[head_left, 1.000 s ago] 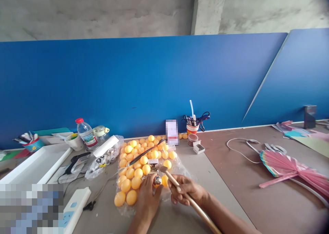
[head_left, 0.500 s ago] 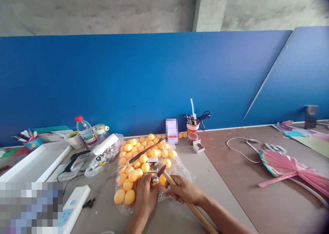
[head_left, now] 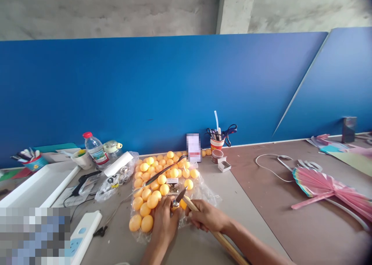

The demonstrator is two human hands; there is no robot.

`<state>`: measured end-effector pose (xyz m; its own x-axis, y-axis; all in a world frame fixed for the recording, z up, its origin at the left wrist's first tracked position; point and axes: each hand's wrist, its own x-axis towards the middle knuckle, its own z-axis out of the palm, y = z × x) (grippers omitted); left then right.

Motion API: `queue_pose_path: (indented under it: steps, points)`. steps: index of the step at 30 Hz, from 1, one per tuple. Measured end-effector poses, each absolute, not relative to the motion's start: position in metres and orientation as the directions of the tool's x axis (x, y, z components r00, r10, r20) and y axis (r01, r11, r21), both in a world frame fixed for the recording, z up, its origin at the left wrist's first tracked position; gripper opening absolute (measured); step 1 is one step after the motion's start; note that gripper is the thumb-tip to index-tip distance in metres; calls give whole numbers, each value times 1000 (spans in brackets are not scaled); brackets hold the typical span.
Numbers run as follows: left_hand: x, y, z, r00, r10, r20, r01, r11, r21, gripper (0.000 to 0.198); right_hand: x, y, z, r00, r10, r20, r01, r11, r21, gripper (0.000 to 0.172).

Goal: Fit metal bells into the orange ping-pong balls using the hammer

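Small shiny silver ball (head_left: 175,203) sits at the L hand's (head_left: 166,218) fingertips, btwn index finger & thumb, by the near R part of a see-through plastic bag (head_left: 208,195). L grip is nearly closed, thumb & index on the ball's sides. R hand (head_left: 207,216) is wrapped firmly round a pale wooden-handled tool w/ dark tapered head (head_left: 180,195); handle runs down to the bottom edge, head's lower end right at the ball — can't tell if they touch.

Containers: bag is packed w/ round orange balls (head_left: 147,223), mostly L of & beyond the hands. A slim dark rod (head_left: 164,172) lies diagonally across it, plus a small printed card (head_left: 172,181) just past the L fingers. Behind, a red-and-white paper cup (head_left: 217,145) has pens, a pale tube & black-handled items; next to it, a round tape roll (head_left: 215,160) & small white open box (head_left: 224,167). Far L, a blue cup w/ red rim (head_left: 36,164) holds pens; a white cup (head_left: 85,161) has sth. yellow-green inside — too small to ID. Beside that: red-capped see-through bottle (head_left: 95,150), lidded see-through jar (head_left: 112,151), crumpled plastic bag (head_left: 106,189) w/ another silver ball (head_left: 124,171). Long white tray (head_left: 69,175) at L, white power strip (head_left: 84,234) nearer, pleated pink paper fan (head_left: 316,185) far R.
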<state>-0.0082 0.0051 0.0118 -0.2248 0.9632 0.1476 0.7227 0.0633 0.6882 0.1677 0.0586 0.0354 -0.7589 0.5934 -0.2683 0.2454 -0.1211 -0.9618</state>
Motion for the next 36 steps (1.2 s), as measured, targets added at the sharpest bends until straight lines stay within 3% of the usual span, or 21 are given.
queue_pose_path:
  steps: [6,11,15,19,24,36]
  points:
    - [-9,5,7,-242,951,191,723,45,689,32,169,55,37,-729,609,-312,365,-40,-930,7]
    - [-9,5,6,-232,954,189,719,37,694,33,170,55,37,-782,567,-259,271,-65,-960,9]
    - [-8,4,10,-219,963,160,727,52,684,25,170,57,32,-773,562,-296,298,-90,-950,8]
    - [-6,5,12,-231,961,150,728,69,682,28,170,59,32,-811,527,-255,191,-173,-966,13]
    - [-6,5,11,-231,956,179,732,50,680,21,169,57,36,-758,571,-316,323,-94,-942,5]
    - [-6,5,6,-234,954,188,774,66,630,10,168,53,38,-784,535,-316,320,-89,-943,6]
